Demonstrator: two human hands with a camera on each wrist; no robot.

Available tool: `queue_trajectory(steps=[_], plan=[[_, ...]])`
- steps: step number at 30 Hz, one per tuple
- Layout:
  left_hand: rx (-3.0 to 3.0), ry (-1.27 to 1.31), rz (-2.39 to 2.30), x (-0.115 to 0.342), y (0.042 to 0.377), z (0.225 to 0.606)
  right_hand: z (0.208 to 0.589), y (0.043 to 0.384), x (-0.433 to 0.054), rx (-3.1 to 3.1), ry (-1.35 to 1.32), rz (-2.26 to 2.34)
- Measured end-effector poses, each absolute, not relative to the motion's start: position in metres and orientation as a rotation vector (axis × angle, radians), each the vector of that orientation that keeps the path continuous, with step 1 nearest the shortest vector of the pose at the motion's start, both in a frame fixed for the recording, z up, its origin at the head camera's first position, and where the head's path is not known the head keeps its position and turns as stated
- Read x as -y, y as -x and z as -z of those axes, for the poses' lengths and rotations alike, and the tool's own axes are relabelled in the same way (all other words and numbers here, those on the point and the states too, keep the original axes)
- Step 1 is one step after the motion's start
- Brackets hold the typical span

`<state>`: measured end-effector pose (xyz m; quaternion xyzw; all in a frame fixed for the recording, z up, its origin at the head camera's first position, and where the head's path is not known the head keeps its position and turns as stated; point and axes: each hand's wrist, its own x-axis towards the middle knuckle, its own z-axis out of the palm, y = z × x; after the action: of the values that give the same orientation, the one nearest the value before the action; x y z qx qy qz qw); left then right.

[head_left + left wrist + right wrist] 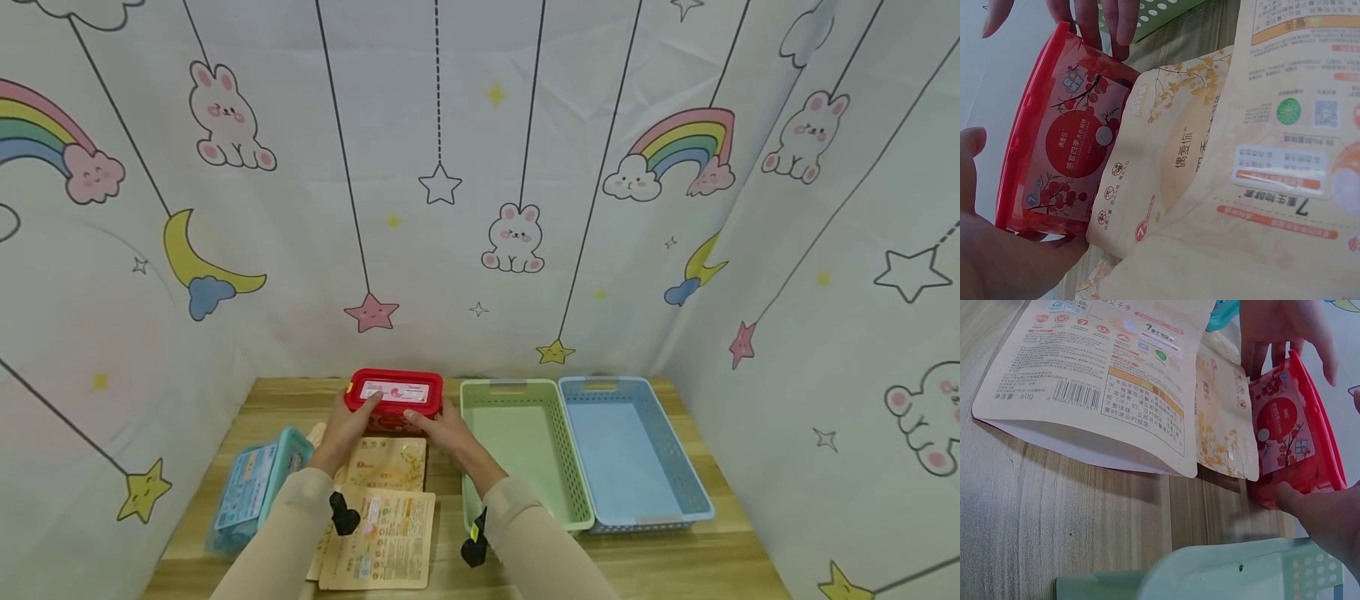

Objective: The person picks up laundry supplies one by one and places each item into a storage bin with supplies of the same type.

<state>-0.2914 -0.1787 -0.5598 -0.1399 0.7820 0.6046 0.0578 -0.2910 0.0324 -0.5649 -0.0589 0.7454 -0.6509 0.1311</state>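
A red lidded box of laundry pods is at the far edge of the table, held between both hands. My left hand grips its left end, the thumb lying on the lid. The right hand holds the opposite end, thumb at the lid's near edge. In the left wrist view the box's front label shows red berries on branches. Right in front of the box is a beige pouch with a yellow leaf print, and nearer still another beige pouch covered in small print.
On the left, a teal box sits tilted beside the pouches. To the right of the hands stand a green basket and, beside it, a blue basket. A patterned cloth backdrop rises directly behind the table.
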Motion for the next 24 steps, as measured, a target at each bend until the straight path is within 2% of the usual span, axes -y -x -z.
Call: queue_trajectory(steps=[24], plan=[[-2.293, 0.4, -1.887, 0.1812, 0.2942, 0.5602, 0.5636, 0.2858, -0.0291, -2.086, 0.161, 1.932]])
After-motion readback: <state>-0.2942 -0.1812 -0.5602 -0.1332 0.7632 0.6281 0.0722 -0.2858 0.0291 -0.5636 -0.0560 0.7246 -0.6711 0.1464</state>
